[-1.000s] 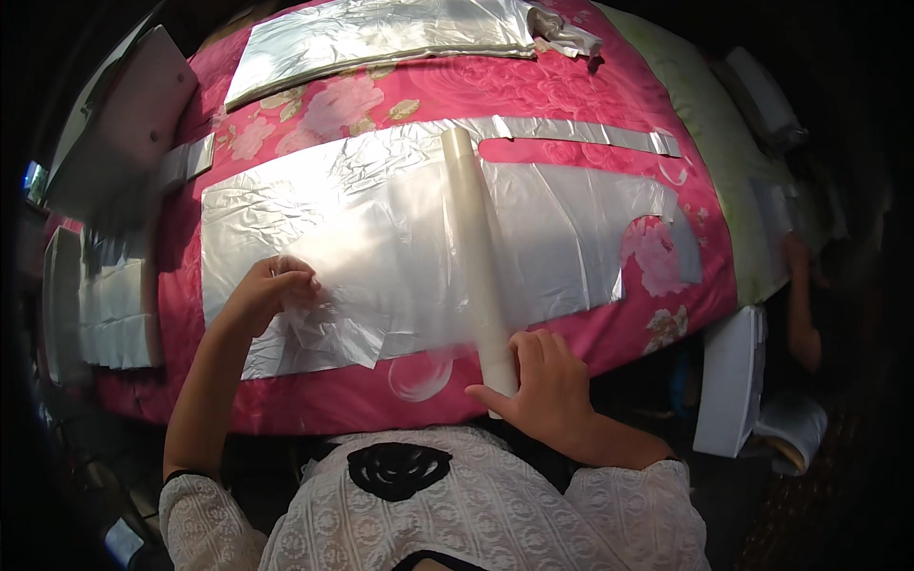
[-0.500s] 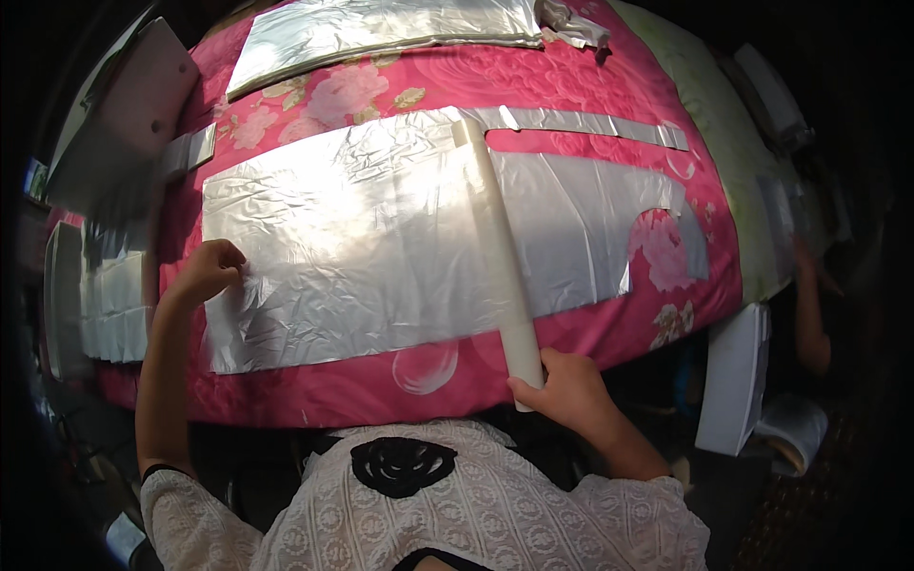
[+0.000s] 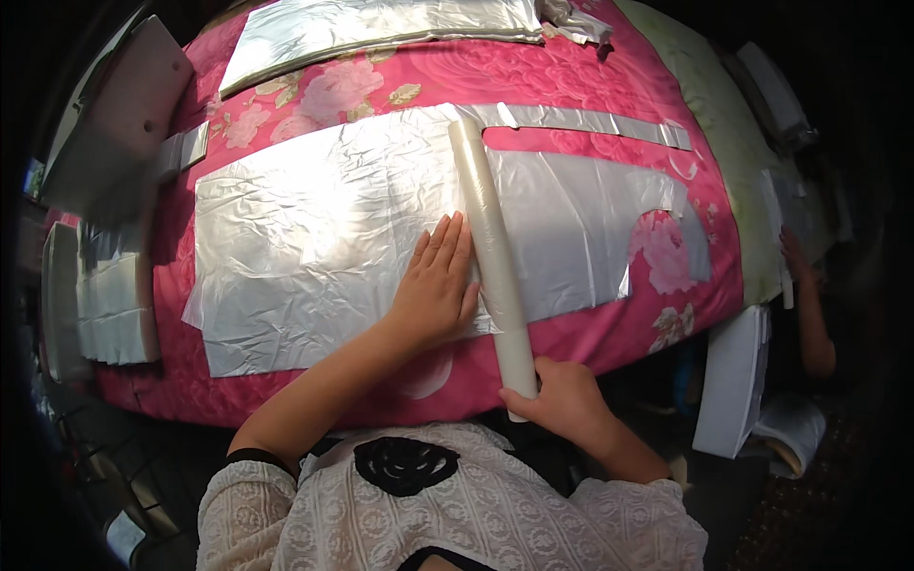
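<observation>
A thin, glossy, translucent plastic sheet (image 3: 314, 219), cut with a curved notch and a long strap-like strip (image 3: 590, 122), lies over the pink cloth. Across it rests a pale cylindrical tube (image 3: 492, 238), slanting from the sheet's far edge to past its near edge. My left hand (image 3: 438, 285) lies flat on the sheet just left of the tube, fingers stretched out and holding nothing. The near end of the tube is gripped by my right hand (image 3: 562, 392), thumb on top. To the tube's right, the sheet (image 3: 571, 219) looks smoother; its left part is wrinkled.
Flowered pink cloth (image 3: 362, 86) covers the work surface. A stack of shiny folded sheets (image 3: 381, 38) lies at the far side. White panels (image 3: 124, 114) and packs (image 3: 114, 295) stand at left. Another person's hand (image 3: 798, 259) shows at right, above a white box (image 3: 733, 381).
My left hand has let go of the sheet's left edge and moved right to lie flat beside the tube. The tube has shifted slightly toward me, with my right hand still on it.
</observation>
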### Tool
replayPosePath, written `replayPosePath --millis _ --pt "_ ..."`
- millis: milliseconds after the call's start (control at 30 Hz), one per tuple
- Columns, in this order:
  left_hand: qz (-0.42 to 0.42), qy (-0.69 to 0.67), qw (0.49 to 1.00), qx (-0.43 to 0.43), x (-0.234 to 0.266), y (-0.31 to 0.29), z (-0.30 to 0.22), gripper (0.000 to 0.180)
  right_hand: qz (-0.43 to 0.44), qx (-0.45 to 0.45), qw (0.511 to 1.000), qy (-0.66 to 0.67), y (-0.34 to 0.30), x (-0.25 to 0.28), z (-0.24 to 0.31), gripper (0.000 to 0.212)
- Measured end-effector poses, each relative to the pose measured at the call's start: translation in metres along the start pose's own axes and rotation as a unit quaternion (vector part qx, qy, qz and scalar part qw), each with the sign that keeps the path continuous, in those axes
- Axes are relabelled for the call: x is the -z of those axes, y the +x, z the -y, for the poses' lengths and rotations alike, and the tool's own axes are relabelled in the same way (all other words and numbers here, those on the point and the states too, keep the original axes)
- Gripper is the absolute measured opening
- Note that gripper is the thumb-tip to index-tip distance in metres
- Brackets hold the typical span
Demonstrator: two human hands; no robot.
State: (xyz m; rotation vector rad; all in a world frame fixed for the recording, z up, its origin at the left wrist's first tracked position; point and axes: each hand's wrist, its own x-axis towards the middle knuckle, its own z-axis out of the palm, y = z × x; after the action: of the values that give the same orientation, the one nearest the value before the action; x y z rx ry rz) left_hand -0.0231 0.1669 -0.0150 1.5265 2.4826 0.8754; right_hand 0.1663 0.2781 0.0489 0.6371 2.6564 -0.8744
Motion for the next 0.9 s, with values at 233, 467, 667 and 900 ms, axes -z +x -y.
replayPosePath --millis 233,467,667,900 --pt "0.018 0.081 0.996 -0.016 -0.01 0.002 -0.001 0.069 0.034 0.041 0.997 0.059 0.066 0.031 0.002 0.06" --pt "0.017 0.096 0.995 -0.018 -0.009 0.003 -0.003 0.071 0.059 -0.014 0.944 0.325 0.214 0.064 0.022 0.046" --pt "0.014 0.094 0.996 -0.006 -0.01 0.003 -0.002 0.069 0.029 -0.037 0.688 0.724 0.288 0.072 0.013 0.04" --pt "0.006 0.082 0.996 -0.015 -0.008 0.002 -0.004 0.067 -0.258 0.035 0.49 0.832 0.312 0.179 -0.095 0.047"
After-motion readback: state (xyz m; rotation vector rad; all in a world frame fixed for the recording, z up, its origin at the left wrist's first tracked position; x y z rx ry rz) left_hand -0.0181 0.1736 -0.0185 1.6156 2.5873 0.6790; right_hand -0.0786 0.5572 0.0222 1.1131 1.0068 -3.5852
